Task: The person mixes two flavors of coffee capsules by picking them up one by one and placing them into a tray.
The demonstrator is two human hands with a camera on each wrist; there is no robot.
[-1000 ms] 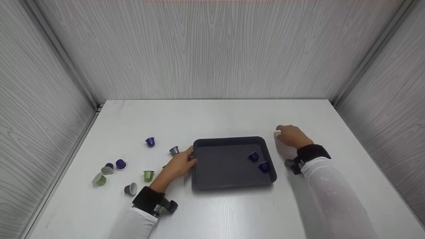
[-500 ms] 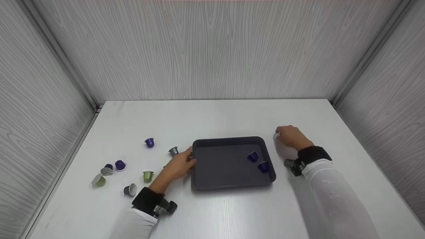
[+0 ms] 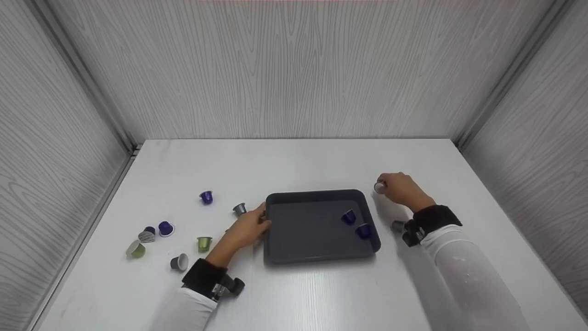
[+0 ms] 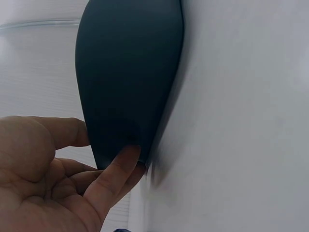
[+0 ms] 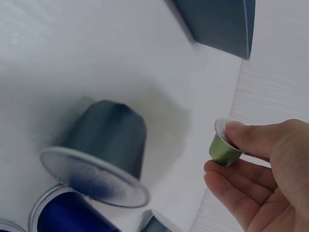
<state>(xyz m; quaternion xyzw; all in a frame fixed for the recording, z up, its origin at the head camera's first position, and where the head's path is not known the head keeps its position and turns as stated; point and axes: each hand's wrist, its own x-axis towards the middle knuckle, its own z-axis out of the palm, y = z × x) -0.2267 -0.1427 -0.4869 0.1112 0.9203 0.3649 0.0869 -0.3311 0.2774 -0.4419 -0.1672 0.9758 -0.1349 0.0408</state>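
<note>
With thumb and fingers at its left end, my left hand (image 3: pixel 248 226) holds the dark grey tray (image 3: pixel 317 260). The left wrist view shows the thumb on one side of the tray's wall (image 4: pixel 130 63) and a finger against the other. Two dark blue coffee capsules (image 3: pixel 349 217) lie inside the tray near its right side. Just right of the tray, my right hand (image 3: pixel 404 189) pinches a green coffee capsule (image 5: pixel 225 151) between thumb and fingers; its pale lid side faces the thumb.
Left of the tray lie several capsules: purple (image 3: pixel 206 197), silver-grey (image 3: pixel 240 209), green (image 3: pixel 204 244) and grey (image 3: pixel 179 262). A blue-grey capsule (image 5: pixel 108 137) and a blue capsule (image 5: pixel 72 215) lie close to the right wrist camera. Panelled walls (image 3: pixel 294 69) enclose the table.
My right hand has taken hold of the green capsule and moved slightly left, with the capsule's pale lid now showing. My left hand stays on the tray.
</note>
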